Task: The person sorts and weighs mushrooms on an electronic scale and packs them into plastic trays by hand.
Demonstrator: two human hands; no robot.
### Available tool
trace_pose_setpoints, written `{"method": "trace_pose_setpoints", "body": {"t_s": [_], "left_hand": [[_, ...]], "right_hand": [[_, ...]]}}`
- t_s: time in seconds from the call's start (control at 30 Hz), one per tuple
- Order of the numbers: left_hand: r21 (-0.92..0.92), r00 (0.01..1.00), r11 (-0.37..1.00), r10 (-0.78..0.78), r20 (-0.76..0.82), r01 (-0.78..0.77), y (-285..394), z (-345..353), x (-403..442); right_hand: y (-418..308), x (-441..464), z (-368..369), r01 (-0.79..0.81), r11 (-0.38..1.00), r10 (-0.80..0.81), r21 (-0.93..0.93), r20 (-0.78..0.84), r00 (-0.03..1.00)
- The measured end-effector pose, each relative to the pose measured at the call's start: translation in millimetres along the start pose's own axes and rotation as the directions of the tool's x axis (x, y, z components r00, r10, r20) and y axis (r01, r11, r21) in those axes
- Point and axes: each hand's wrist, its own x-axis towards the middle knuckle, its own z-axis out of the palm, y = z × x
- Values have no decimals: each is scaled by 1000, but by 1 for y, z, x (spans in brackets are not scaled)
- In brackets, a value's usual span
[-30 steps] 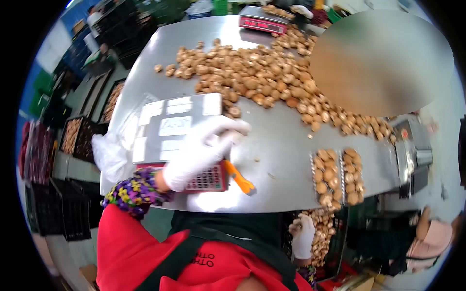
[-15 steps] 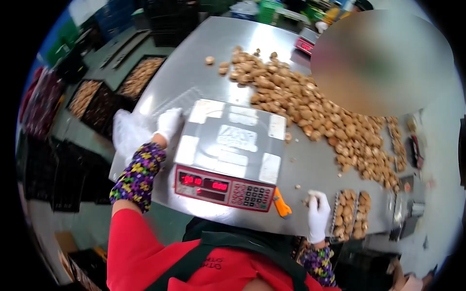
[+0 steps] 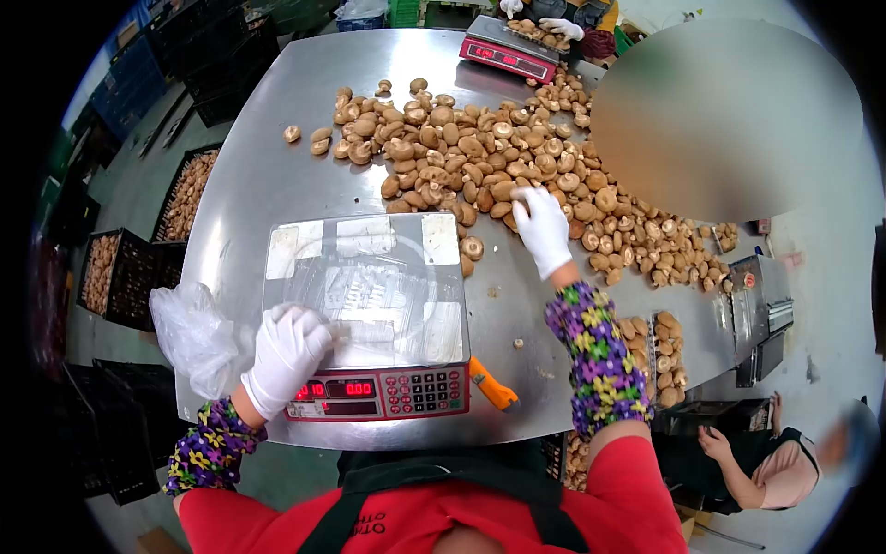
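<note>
My left hand [image 3: 288, 358], in a white glove, is at the near left corner of a digital scale [image 3: 434, 392]. Its fingers are curled on the near edge of a clear plastic tray [image 3: 388, 268] that lies on the scale's pan. White-gloved as well, my right hand [image 3: 543, 229] reaches to the near edge of a large heap of shiitake mushrooms [image 3: 452, 138]. Thumb and fingers are apart there, with the fingertips at the mushrooms and no mushroom visibly gripped. An orange-handled tool [image 3: 494, 384] lies beside the scale.
A crumpled clear plastic bag [image 3: 198, 337] sits left of the scale. Filled mushroom trays [image 3: 666, 360] stand at the right. Across the table, another person's gloved hands [image 3: 561, 29] are at a second scale [image 3: 508, 60]. Black crates [image 3: 125, 277] of mushrooms stand on the floor.
My left hand has moved from the plastic beside the scale onto its near left corner, and a clear tray now lies on the pan. My right hand has moved from the near edge to the heap.
</note>
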Motion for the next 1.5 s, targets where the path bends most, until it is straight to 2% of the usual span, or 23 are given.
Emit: {"method": "trace_pose_setpoints", "body": {"t_s": [0.07, 0.1, 0.17, 0.23, 0.33, 0.43, 0.5, 0.53, 0.57, 0.6, 0.63, 0.7, 0.77, 0.8, 0.83, 0.9, 0.97, 1.07, 1.1, 1.17, 1.23, 1.37, 1.5], "left_hand": [[-8, 997, 1000, 13, 71, -13, 4, -3, 12], [-145, 998, 989, -29, 50, 36, 8, -17, 26], [-275, 997, 958, -68, 42, 77, 6, -28, 50], [-492, 960, 838, -280, -17, 235, -12, -28, 86], [-459, 963, 860, -268, -38, 222, -45, -2, 165], [-389, 992, 915, -122, -22, 104, -67, 63, 238], [-237, 996, 972, 27, 89, -5, -78, 115, 276], [-143, 983, 990, 18, 185, 9, -80, 143, 292], [-50, 961, 999, 3, 278, 11, -78, 163, 305], [-49, 923, 996, -45, 383, 68, -72, 172, 314], [-67, 876, 984, -114, 469, 164, -67, 181, 318], [60, 809, 982, -180, 560, 177, -52, 186, 327], [-2, 836, 988, -130, 534, 155, -52, 190, 327], [-54, 864, 989, -93, 495, 138, -53, 191, 326], [-53, 861, 989, -97, 500, 142, -53, 192, 325], [-120, 872, 981, -76, 484, 152, -54, 190, 324], [-179, 896, 967, -87, 435, 181, -56, 187, 323], [-422, 945, 862, -167, 283, 279, -63, 171, 320], [-626, 909, 663, -248, 334, 411, -64, 155, 317], [-862, 901, 314, -311, 302, 397, -52, 102, 299], [-854, 869, 213, -267, 417, 475, -44, 45, 268], [-759, 985, 630, -144, 95, 165, -29, 2, 172], [-546, 972, 805, -172, 158, 231, 17, -16, 90]], "right_hand": [[6, 27, 21, 36, 994, -36, -103, 1, 999], [7, 37, 31, 52, 990, -53, -128, -7, 999], [6, 49, 41, 78, 975, -48, -207, 145, 988], [11, 55, 54, 89, 976, -34, -196, 266, 963], [16, 55, 57, 97, 968, -13, -231, 337, 941], [34, 39, 62, 16, 933, 21, 361, -99, 995], [25, 29, 32, -296, 426, 396, 855, 117, 911], [28, 25, 19, -346, -40, 427, 938, 329, 842], [34, 19, 10, -320, -496, 357, 807, 525, 772], [36, 11, 3, -283, -607, 399, 742, 593, 699], [38, 8, -1, -281, -602, 410, 748, 591, 695], [29, 8, -19, -197, -640, 557, 743, 625, 547], [43, 7, -20, -242, -617, 533, 749, 624, 571], [42, 10, -22, -454, -160, 513, 877, 467, 720], [41, 15, -22, -486, 353, 378, 800, 353, 856], [40, 22, 0, -429, 585, 240, 689, 358, 902], [35, 25, 13, -146, 973, 109, 178, 204, 973], [10, 37, 15, -156, 988, 151, 0, 269, 951], [4, 40, 17, -129, 988, 150, -89, 298, 943], [-10, 49, 19, -119, 977, 176, -175, 356, 918], [-20, 58, 26, 21, 949, 120, -314, 421, 899], [-28, 71, 46, 104, 914, 115, -393, 497, 860], [-32, 84, 73, 153, 862, 177, -484, 568, 804]]}}
